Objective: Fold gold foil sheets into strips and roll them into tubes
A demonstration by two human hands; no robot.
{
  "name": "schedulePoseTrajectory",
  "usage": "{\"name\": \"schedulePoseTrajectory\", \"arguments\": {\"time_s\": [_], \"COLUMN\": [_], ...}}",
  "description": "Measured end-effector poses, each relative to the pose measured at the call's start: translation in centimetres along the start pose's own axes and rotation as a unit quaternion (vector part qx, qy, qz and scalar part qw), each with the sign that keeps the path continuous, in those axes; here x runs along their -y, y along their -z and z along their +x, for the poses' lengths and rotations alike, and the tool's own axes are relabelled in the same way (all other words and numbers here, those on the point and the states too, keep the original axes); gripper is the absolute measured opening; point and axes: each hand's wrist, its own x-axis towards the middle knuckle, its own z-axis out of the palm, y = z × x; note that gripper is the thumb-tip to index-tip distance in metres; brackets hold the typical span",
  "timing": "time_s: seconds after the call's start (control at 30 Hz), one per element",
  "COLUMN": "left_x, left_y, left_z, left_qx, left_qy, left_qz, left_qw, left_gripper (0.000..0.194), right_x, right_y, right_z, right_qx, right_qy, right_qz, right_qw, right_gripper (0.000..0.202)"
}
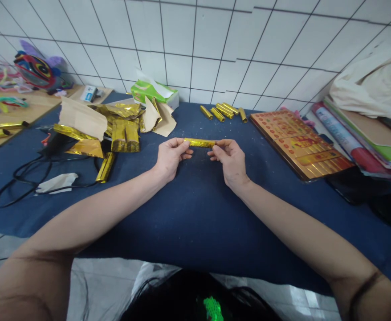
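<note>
A thin gold foil roll (200, 143) is held level above the blue cloth (195, 214), pinched at its two ends. My left hand (171, 157) grips its left end between thumb and fingers. At the right end, the thumb and fingers of my right hand (229, 161) close on the roll. Behind my hands, several short gold rolls (225, 110) lie on the cloth near the wall. To the left of my left hand are flat gold foil pieces (125, 135) and torn brown paper (83, 119).
At the right lie a gold and red patterned box (302, 145) and a stack of folders (369, 133) with a white bag (374, 82). A green tissue pack (153, 92) stands at the back. On the left are a black cable (25, 178) and a colourful mask (37, 69).
</note>
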Motion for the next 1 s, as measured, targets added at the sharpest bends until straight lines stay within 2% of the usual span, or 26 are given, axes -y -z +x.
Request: {"name": "schedulePoseTrajectory", "arguments": {"time_s": [0.2,0.4,0.7,1.0], "left_x": [-0.04,0.03,0.02,-0.08], "left_y": [-0.05,0.16,0.17,0.33], "left_z": [-0.15,-0.21,-0.4,-0.21], "left_qx": [0.012,0.096,0.096,0.081], "left_qy": [0.018,0.068,0.104,0.086], "left_qz": [0.017,0.04,0.011,0.006], "left_qw": [1.0,0.992,0.99,0.993], "left_gripper": [0.007,0.011,0.014,0.013], "right_x": [-0.09,0.06,-0.01,0.2], "right_y": [0.17,0.19,-0.1,-0.07], "right_z": [0.04,-0.02,-0.25,-0.09], "right_qx": [0.039,0.05,0.034,0.019], "right_qy": [-0.023,-0.02,-0.008,-0.042], "right_qz": [-0.028,-0.04,-0.015,-0.002], "right_qw": [0.999,0.998,0.999,0.999], "right_gripper": [0.019,0.013,0.011,0.014]}}
